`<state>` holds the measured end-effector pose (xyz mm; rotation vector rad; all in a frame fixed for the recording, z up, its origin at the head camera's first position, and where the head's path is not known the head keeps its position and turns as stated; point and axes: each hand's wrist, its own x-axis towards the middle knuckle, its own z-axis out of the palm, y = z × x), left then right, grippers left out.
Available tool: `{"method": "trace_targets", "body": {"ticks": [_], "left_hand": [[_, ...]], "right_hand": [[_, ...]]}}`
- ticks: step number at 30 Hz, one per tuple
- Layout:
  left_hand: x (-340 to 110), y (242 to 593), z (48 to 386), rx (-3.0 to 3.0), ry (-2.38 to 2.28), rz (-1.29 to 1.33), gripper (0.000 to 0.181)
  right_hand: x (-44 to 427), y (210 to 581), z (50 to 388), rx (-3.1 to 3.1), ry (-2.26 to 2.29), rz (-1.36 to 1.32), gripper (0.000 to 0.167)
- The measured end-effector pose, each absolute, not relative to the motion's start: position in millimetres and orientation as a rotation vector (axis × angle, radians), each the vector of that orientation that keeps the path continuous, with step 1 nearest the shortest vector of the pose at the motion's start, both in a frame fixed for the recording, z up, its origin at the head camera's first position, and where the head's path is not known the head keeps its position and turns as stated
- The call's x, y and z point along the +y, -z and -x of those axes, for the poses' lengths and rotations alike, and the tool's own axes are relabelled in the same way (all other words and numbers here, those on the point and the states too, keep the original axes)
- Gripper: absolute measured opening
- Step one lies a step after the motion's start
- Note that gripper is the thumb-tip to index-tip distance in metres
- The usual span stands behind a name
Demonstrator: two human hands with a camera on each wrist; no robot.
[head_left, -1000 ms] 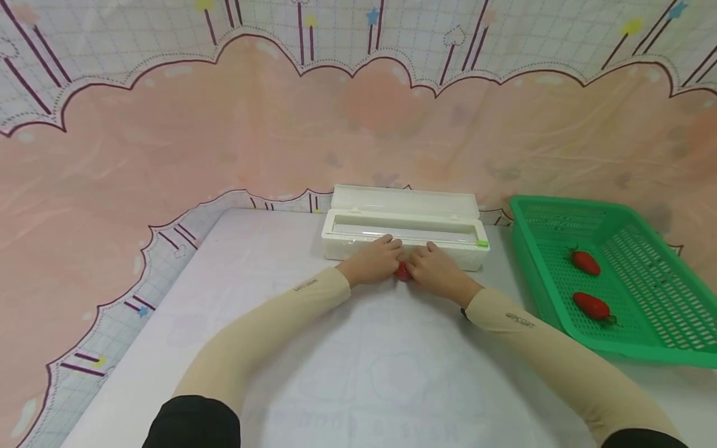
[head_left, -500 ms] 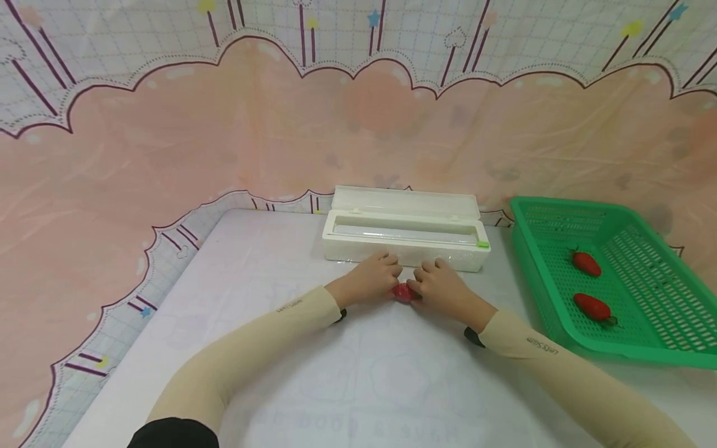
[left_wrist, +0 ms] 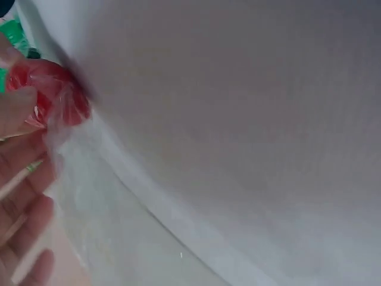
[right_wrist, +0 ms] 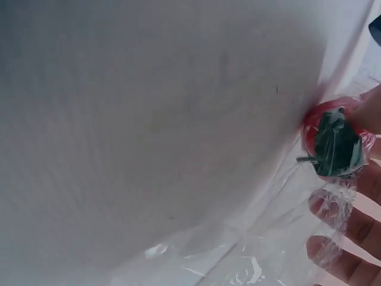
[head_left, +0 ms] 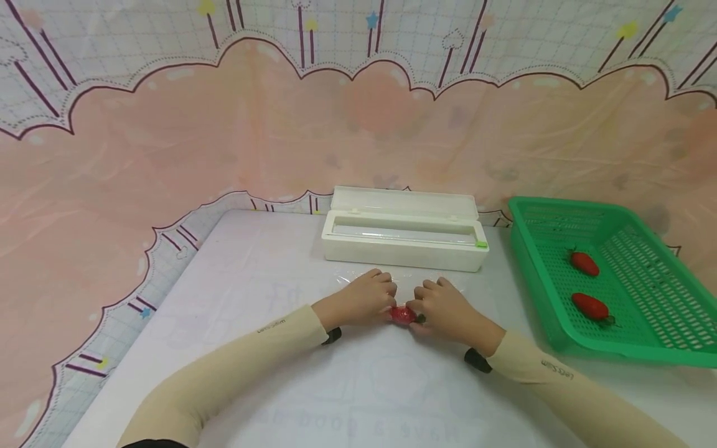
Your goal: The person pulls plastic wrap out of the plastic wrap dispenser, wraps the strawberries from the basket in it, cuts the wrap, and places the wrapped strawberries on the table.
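Observation:
A red strawberry (head_left: 402,315) lies on the white table between both hands, with clear cling film (right_wrist: 250,256) wrapped around it. My left hand (head_left: 358,300) holds its pointed end. In the left wrist view, the thumb presses on the strawberry (left_wrist: 70,104) and the film (left_wrist: 89,190) trails past the fingers. At the leafy end, my right hand (head_left: 447,311) holds it, thumb on the fruit and fingers behind the film. Dark green leaves (right_wrist: 338,146) show through the film in the right wrist view.
Behind the hands stands a white cling film box (head_left: 403,255), its lid raised and a roll inside. A green basket (head_left: 644,351) at the right holds two more strawberries (head_left: 590,307). A patterned cloth (head_left: 280,137) hangs behind the table (head_left: 336,398).
Both hands have drawn the strawberry toward the person, away from the film box. More of the strawberry and its leaves shows between the hands now. Box and basket stay put.

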<state>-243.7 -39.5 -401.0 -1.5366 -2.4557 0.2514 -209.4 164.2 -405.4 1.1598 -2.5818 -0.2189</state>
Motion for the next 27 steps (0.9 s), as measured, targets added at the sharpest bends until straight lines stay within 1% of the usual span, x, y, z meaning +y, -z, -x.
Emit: {"method": "trace_targets", "body": {"ticks": [7,9,16,21,27], "left_hand": [[-38,400,235,-2.56,-0.23,1.47,0.025],[-37,401,235,-2.563,-0.247,1.47,0.025],[-37,409,242,-2.605,-0.227,1.44,0.02],[-38,411,246,-2.677,-0.136,1.453,0.02],[-37,410,243,-2.659,-0.153,1.337,0.021]], "right_hand": [[169,409,209,-2.64,0.14,-1.109,0.024],[169,408,208,-2.621,0.147,-1.11,0.025],[168,409,208,-2.426,0.216,-1.171,0.037],[168,410,210,-2.314,0.291,-1.252,0.037],[166,410,212,-2.405,0.347,-1.24,0.037]]}}
